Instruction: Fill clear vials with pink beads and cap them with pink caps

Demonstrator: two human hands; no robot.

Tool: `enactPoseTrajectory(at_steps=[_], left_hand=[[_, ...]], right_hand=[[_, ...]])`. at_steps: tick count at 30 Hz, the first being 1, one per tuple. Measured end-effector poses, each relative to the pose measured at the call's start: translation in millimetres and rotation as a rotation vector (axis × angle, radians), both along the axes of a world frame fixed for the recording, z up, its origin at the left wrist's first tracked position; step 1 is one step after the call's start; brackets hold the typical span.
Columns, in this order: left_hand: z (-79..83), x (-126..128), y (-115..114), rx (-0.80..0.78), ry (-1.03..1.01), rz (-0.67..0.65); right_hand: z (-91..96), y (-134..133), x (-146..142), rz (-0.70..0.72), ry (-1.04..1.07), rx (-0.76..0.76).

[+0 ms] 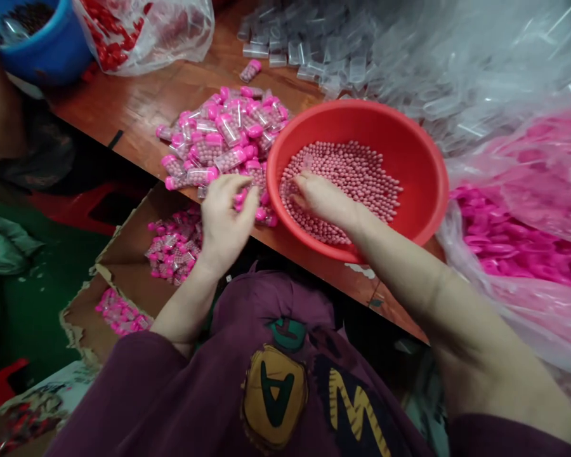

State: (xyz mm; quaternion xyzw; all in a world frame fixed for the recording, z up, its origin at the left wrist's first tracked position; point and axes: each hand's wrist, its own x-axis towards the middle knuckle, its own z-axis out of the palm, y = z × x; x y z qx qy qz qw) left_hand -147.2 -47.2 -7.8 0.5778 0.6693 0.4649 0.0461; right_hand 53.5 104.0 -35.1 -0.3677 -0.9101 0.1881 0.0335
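Observation:
My right hand [321,200] reaches into a red plastic bowl [356,111] of small pink beads [352,184]. Its fingers are closed round a small clear plastic bottle [308,161], mostly covered by the hand and beads. My left hand [228,219] hovers at the table edge, left of the bowl. Its fingers are curved with a gap to the thumb, and I see nothing held in them. Just beyond it lies a heap of bead-filled clear bottles with pink caps [228,130].
Clear bottles without caps [342,54] are piled at the back right. A plastic bag of pink caps [514,241] lies at right. Below the table edge, a cardboard box [124,254] holds capped bottles. A blue tub [57,54] and a bag of red pieces [114,38] stand back left, near another person's arm [2,101].

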Motion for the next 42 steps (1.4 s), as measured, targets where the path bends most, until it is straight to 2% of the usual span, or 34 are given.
enactPoseTrajectory(at_steps=[2,4,8,11,13,16,20,23,26,30,37,39,42], left_hand=[[5.8,26.9,15.8,-0.014,-0.069,-0.176],[8.6,43.5,32.1,-0.033,-0.122,-0.276],[3.9,50.5,60.1,-0.041,-0.213,-0.275],[-0.7,48.0,71.9,-0.101,-0.204,-0.305],[-1.1,46.7,74.6,-0.166,-0.145,-0.376],[2.0,47.5,73.9,-0.244,-0.061,-0.522],[6.4,57.0,73.6,-0.236,-0.033,-0.704],[6.9,68.9,77.9,-0.228,-0.025,-0.846],[5.8,80.5,85.6,-0.249,0.046,-0.894],[4.5,93.8,96.8,-0.248,0.138,-0.9],[10.2,110.2,112.3,-0.245,0.252,-0.987],[12.9,111.0,119.1,-0.269,0.377,-0.956],[12.6,111.2,129.5,-0.391,0.663,-0.869]], right_hand=[[4.9,2.2,8.3,-0.023,0.011,0.002],[9.2,3.0,23.5,-0.05,0.057,0.009],[11.8,-10.0,45.6,0.041,0.073,-0.067],[15.2,-27.3,49.8,0.112,-0.02,-0.224],[18.6,-34.7,54.2,0.095,-0.029,-0.338],[20.8,-33.8,68.3,-0.008,0.035,-0.443],[21.7,-22.6,91.5,-0.227,0.346,-0.5],[27.6,-21.9,103.4,-0.341,0.545,-0.637],[34.5,-29.3,107.9,-0.461,0.717,-0.761],[35.9,-40.6,107.6,-0.598,0.886,-0.722],[21.5,-42.9,114.3,-0.69,1.067,-0.733],[21.5,-44.7,122.4,-0.699,1.097,-0.627],[27.0,-53.5,142.9,-0.696,1.16,-0.328]])
